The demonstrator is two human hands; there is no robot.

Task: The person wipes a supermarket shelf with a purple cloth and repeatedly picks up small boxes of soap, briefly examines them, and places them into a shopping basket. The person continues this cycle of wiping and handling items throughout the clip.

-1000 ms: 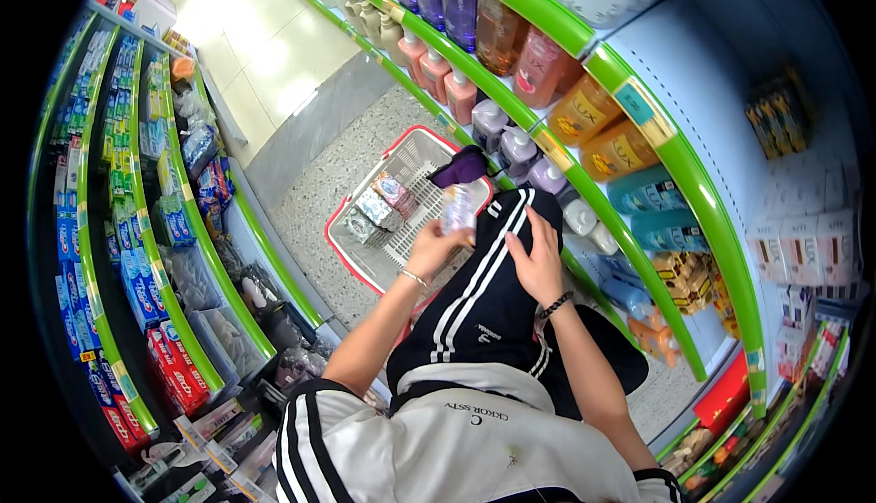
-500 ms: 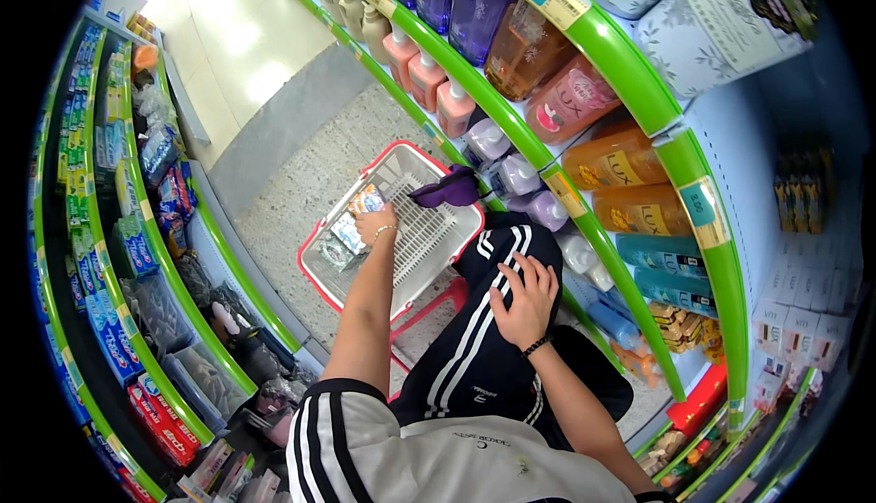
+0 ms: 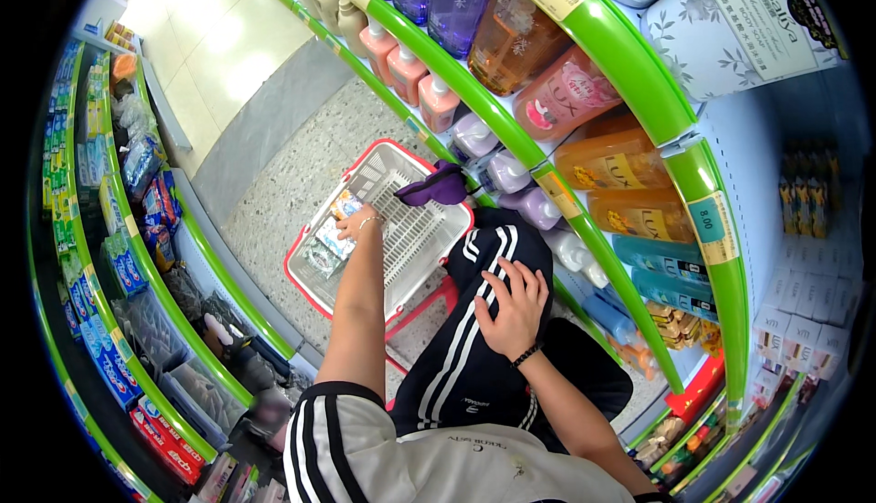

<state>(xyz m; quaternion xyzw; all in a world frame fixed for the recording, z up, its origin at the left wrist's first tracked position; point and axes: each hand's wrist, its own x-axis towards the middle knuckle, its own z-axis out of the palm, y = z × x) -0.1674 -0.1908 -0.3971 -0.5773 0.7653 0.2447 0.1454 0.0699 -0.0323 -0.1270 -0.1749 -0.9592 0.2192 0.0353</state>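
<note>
A grey plastic shopping basket with a red rim [image 3: 461,229] stands in front of me. My left hand [image 3: 358,221] reaches into its left part, fingers curled on a small white packet [image 3: 334,238]. Beside that hand lie a white packet with orange and blue print [image 3: 347,202] and a clear, greenish packet [image 3: 319,259]. The fingers partly hide the packets. A purple cap-like thing [image 3: 433,186] lies across the basket's far right side. My right hand [image 3: 516,307] rests on my dark trouser leg [image 3: 447,348], fingers spread, holding nothing.
Green-edged shelves rise close on the right, bearing orange body wash bottles [image 3: 620,165] and pink pump bottles [image 3: 438,102]. To the left, another shelf holds toothpaste boxes [image 3: 109,357] and bagged goods [image 3: 141,161]. Speckled floor [image 3: 265,220] lies between them, under the basket.
The view has shifted slightly, so the basket and shelves sit a little further left. My left hand stays at the packets, its fingers slightly turned. My right hand remains on my leg.
</note>
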